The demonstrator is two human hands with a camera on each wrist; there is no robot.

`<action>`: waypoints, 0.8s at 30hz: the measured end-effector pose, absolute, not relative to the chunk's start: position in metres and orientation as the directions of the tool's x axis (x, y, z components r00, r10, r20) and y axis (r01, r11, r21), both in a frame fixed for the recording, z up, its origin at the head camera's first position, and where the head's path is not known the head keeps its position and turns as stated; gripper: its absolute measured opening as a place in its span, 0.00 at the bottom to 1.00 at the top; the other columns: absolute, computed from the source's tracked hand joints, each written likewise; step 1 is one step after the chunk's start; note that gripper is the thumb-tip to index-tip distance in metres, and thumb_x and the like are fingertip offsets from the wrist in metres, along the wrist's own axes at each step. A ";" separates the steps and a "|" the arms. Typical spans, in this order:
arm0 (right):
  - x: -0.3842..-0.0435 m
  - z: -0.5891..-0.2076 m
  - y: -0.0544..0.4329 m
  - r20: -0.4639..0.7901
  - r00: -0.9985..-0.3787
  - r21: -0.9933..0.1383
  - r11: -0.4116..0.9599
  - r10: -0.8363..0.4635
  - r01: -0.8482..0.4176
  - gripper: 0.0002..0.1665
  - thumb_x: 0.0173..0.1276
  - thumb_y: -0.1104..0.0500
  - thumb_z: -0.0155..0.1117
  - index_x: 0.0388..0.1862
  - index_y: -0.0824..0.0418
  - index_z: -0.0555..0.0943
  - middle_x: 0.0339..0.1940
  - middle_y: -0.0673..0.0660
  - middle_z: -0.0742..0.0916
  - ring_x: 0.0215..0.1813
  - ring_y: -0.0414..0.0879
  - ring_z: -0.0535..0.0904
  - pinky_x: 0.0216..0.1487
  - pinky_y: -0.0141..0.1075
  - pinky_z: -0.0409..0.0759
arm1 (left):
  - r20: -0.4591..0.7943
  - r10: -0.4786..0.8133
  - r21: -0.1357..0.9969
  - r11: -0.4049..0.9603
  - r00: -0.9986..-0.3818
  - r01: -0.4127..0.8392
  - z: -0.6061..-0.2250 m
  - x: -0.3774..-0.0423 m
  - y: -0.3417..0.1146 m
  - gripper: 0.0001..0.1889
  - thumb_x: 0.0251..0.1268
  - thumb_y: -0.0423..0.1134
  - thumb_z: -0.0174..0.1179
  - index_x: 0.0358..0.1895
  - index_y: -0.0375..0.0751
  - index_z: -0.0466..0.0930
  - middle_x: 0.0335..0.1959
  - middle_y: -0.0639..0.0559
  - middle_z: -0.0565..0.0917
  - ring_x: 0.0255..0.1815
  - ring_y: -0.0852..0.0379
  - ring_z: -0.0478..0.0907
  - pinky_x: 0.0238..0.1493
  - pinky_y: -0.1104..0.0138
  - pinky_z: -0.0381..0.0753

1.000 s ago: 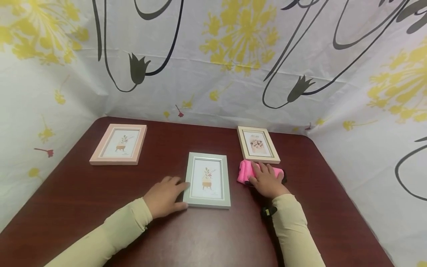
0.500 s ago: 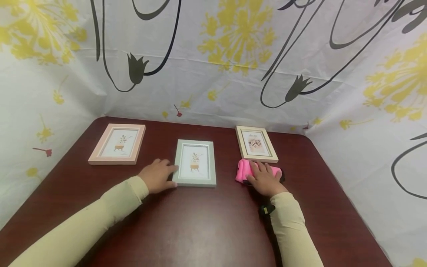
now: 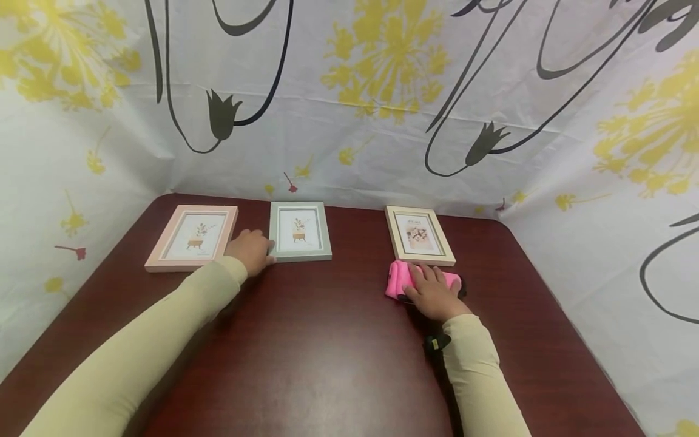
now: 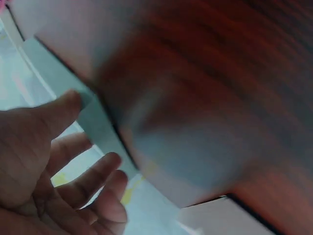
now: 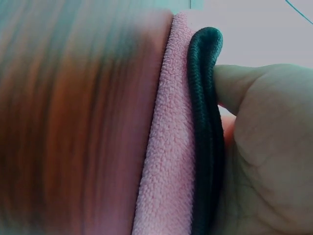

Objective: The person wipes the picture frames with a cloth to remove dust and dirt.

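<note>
My left hand (image 3: pixel 250 251) is at the near left corner of a pale green picture frame (image 3: pixel 329 249), which lies at the back of the table. In the left wrist view the thumb presses the frame's side (image 4: pixel 105 127), and the fingers curl by its corner. My right hand (image 3: pixel 434 294) rests with spread fingers on a pink terry cloth pad (image 3: pixel 397 280). The right wrist view shows the thumb against the pad's black fabric edging (image 5: pixel 199 98); the palm hides part of the pad. A pink picture frame (image 3: pixel 230 233) lies just left of my left hand.
A cream picture frame (image 3: pixel 448 252) lies at the back right, close behind the pink pad. The dark red-brown table (image 3: pixel 317 352) has rounded back corners. A white patterned cloth (image 3: pixel 327 121) hangs behind it and along both sides.
My left hand has slid the green frame away and to the left, from mid-table to the back edge beside the pink frame. The right hand stays on the pink pad.
</note>
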State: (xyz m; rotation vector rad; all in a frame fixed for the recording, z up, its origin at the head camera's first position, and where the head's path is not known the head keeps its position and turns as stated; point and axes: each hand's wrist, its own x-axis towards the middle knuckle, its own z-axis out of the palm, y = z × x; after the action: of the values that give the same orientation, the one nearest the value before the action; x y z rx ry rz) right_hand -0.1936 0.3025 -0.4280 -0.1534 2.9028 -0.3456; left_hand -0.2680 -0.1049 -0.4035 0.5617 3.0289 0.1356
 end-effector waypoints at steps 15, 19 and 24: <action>-0.192 -0.429 0.301 -0.208 -0.970 -0.243 0.967 -0.126 -0.074 0.39 0.78 0.43 0.46 0.80 0.59 0.53 0.78 0.69 0.56 0.77 0.71 0.44 0.63 0.77 0.32 | 0.027 0.276 0.266 0.925 -0.961 0.273 -0.420 -0.281 -0.130 0.23 0.68 0.39 0.60 0.61 0.28 0.77 0.53 0.31 0.81 0.56 0.34 0.76 0.58 0.44 0.72; -0.192 -0.427 0.301 -0.203 -0.970 -0.245 0.966 -0.131 -0.079 0.39 0.78 0.43 0.46 0.80 0.59 0.53 0.79 0.69 0.56 0.77 0.71 0.44 0.63 0.77 0.32 | 0.035 0.206 0.361 0.910 -0.978 0.204 -0.408 -0.281 -0.158 0.23 0.69 0.41 0.55 0.59 0.25 0.76 0.56 0.28 0.79 0.58 0.31 0.74 0.59 0.42 0.71; -0.191 -0.425 0.301 -0.199 -0.972 -0.259 0.963 -0.122 -0.068 0.40 0.78 0.43 0.47 0.80 0.59 0.54 0.79 0.68 0.56 0.77 0.70 0.44 0.63 0.77 0.32 | 0.071 0.068 0.360 0.929 -0.995 0.089 -0.393 -0.284 -0.217 0.24 0.69 0.41 0.48 0.57 0.21 0.74 0.55 0.23 0.77 0.55 0.25 0.72 0.54 0.39 0.72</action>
State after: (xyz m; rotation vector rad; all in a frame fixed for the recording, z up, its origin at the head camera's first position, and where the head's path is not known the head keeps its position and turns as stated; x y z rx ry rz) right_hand -0.1909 0.3005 -0.4251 -0.1417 2.8995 -0.3720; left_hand -0.2838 -0.2169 -0.3932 0.1281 3.1412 0.5902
